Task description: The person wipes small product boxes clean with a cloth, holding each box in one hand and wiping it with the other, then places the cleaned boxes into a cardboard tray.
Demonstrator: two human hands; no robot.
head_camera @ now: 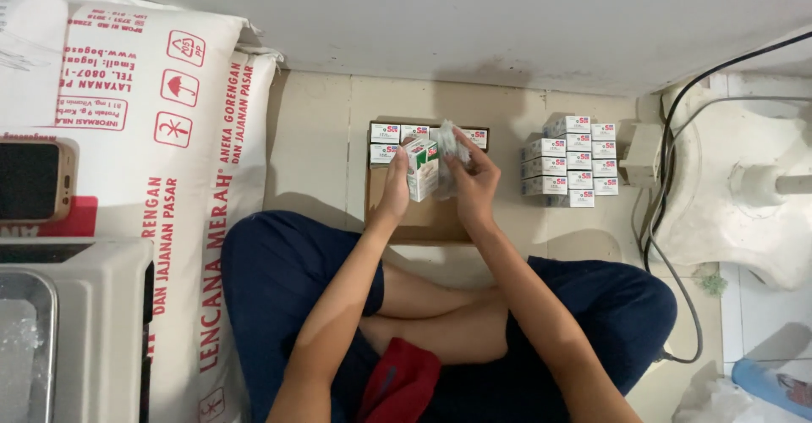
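Observation:
I sit cross-legged on the floor. My left hand (396, 184) holds a small white carton with a green and red panel (422, 169) upright over a flat brown cardboard tray (423, 220). My right hand (472, 178) grips a piece of clear plastic wrap (447, 148) right against that carton. Three small white boxes (386, 134) lie in a row along the tray's far edge, partly hidden by my hands.
A stack of several small white boxes (571, 161) stands to the right of the tray. A big white sack with red print (182, 186) lies at left, a phone (34, 180) on it. A white fan base (744, 186) and black cable (677, 245) sit at right.

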